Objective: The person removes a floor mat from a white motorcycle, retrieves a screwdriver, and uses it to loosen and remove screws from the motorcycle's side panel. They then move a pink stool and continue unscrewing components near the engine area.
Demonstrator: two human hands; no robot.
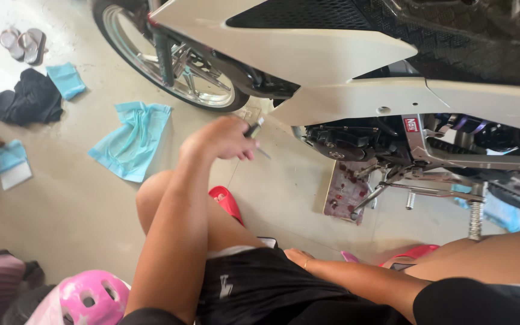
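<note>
A: What is the left hand [221,139] doing?

B: Its grip is clenched around a small tool [255,133], dark at the handle with a thin metal tip. The tool sticks out of the fist toward the motorcycle [344,66], its long axis running from the hand out and slightly down toward the engine [347,141].

A: So which way does the work lie from that hand?

B: The engine sits just to the right of the tool tip and a little farther from the person, under the white fairing [356,99]. The tip is near it but not touching; a strip of bare floor [79,204] shows between.

A: And the right hand [299,257]?

B: It rests low on the black shorts [266,283], by the thigh. I cannot tell whether its fingers are curled or loose; it appears to hold nothing. The left hand is plainly the nearer one to the engine.

A: Anything else around?

B: A flat board [344,192] lies on the floor under the kickstand [371,195]. A blue cloth [132,139] lies to the left of the raised knee, well apart from the hand. The front wheel [164,54] is beyond it, a pink helmet [91,298] sits at the lower left, and red sandals [227,201] are on the feet.
</note>
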